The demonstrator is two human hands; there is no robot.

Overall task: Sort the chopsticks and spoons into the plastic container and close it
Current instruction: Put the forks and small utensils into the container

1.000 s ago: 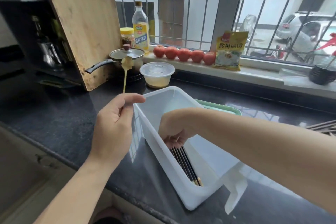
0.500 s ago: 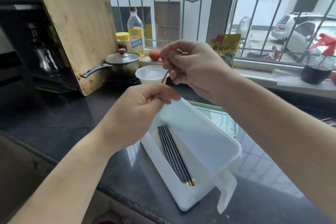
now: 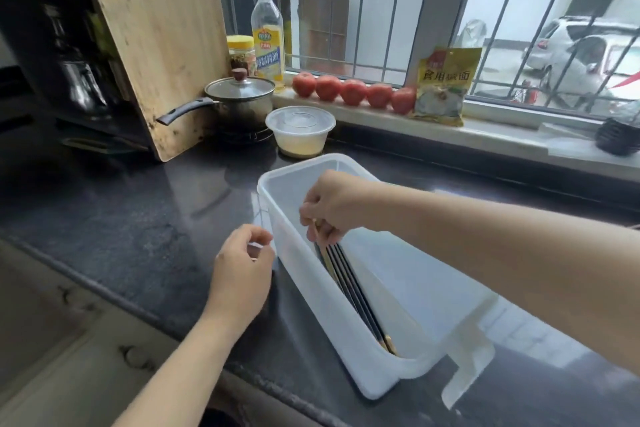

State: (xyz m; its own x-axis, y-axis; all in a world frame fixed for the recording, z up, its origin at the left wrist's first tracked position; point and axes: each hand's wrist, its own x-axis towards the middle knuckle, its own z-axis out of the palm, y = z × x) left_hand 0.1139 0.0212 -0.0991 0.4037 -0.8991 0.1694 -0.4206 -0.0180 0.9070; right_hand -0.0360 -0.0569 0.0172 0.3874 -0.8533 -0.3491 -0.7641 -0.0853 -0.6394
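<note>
Translucent plastic container (image 3: 346,333) holds slim dark chopsticks (image 3: 353,291).

Soft daylight from the barred window (image 3: 381,10) glares off the glossy dark stone countertop (image 3: 138,218), with wide-angle bending at the edges.

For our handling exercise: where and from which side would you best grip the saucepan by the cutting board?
Grip the saucepan by its long black handle, coming from the left front. The handle juts out toward the board, clear of the lidded body, and gives a slim bar for fingers to wrap.
</note>
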